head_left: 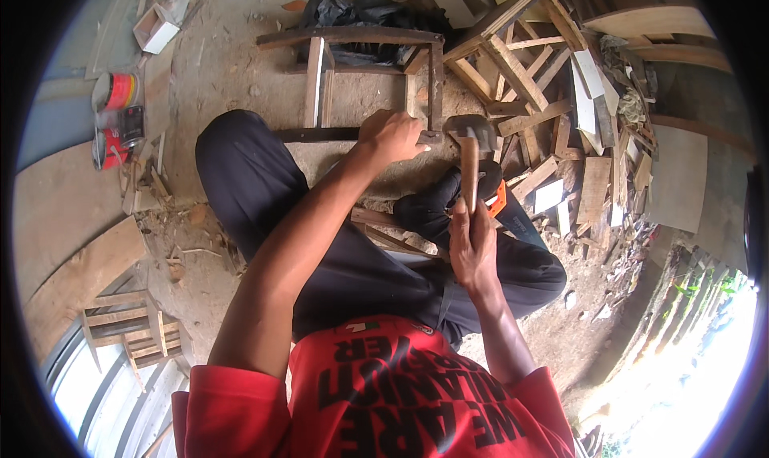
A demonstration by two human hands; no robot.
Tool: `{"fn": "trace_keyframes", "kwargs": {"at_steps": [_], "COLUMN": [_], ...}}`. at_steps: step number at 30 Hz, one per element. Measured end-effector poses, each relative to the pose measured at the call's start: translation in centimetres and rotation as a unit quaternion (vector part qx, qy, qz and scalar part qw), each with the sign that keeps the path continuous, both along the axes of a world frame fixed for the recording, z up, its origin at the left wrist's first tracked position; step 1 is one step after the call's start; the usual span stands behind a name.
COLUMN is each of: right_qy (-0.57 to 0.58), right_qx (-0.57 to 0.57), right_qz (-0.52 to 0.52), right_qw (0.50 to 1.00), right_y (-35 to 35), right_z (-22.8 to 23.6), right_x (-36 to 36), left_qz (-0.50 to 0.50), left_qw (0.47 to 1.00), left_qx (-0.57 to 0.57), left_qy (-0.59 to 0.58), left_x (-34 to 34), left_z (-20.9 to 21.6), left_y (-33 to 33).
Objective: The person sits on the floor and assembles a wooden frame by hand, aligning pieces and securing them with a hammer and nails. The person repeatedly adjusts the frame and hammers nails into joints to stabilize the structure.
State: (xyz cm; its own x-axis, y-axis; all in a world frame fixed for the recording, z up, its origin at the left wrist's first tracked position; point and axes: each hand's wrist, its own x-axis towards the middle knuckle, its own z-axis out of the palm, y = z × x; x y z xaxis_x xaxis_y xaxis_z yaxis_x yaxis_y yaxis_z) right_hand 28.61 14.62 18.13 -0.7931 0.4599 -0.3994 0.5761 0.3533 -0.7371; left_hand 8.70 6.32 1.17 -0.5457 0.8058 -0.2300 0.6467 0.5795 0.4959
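Observation:
A small wooden frame [319, 81] with dark rails and lighter uprights lies before my crossed legs. My left hand [390, 137] is wrapped round its near dark rail [320, 135], close to the right-hand corner. In my right hand [473, 238] is a hammer by its wooden handle [470, 173]. The dark hammer head [469, 126] is slightly blurred and sits just right of the frame's corner. Whether the head touches the wood I cannot tell. A hand saw with an orange handle [498, 199] rests by my right leg, partly hidden behind my right hand.
Stacked wooden frames [513, 65] and offcuts [594, 189] crowd the right. Black plastic [360, 11] lies behind the frame. Red tins [112, 147] and a white box [156, 29] are at left. Another slatted wooden piece [128, 322] stands at lower left.

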Motion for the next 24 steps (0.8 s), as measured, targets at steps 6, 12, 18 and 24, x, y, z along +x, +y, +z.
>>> {"fn": "trace_keyframes", "kwargs": {"at_steps": [6,12,18,24], "right_qy": [0.009,-0.019,0.035,0.104], "right_qx": [-0.11,-0.094,-0.094,-0.206], "right_qz": [-0.024,0.007,0.01,-0.08], "right_qw": [0.994,0.995,0.995,0.97], "right_y": [-1.0,-0.6,-0.5,-0.3], "right_z": [0.1,0.3,-0.1,4.6], "right_x": [1.3,2.0,2.1,0.6], "left_qz": [-0.017,0.017,-0.008,-0.02], "left_qw": [1.0,1.0,0.999,0.999], "left_qx": [-0.022,-0.001,-0.044,-0.033], "left_qy": [-0.011,-0.024,-0.031,0.001], "left_x": [0.3,0.1,-0.3,-0.1], "left_z": [0.7,1.8,3.7,1.6], "left_y": [0.4,-0.3,0.2,0.1]}}
